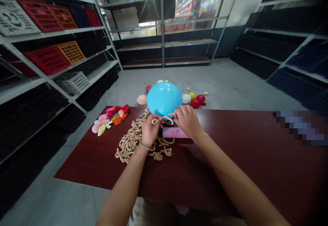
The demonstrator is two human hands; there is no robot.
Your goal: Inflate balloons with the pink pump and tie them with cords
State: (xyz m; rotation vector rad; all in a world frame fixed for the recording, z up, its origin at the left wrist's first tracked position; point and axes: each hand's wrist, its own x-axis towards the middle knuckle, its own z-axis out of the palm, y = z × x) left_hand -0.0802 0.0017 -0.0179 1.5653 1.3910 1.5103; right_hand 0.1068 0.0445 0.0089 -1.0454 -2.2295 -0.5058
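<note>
Blue balloon (164,99) sits just past the left hand (151,130) and right hand (187,122), both pinching tan knotted cord (162,118). Dark red tabletop (243,151) spreads rightward.

Your sky-blue round latex balloon (164,99) sits above a dark red wooden table (230,157). Near it, the beige knotted balloon strand (135,140) loops in pale tan, a flat pink block (175,132) shows plain colour, and the limp latex balloons (110,118) mix pink, red, orange and yellow. Your red plastic crate (46,60) carries a latticed grid pattern.
</note>
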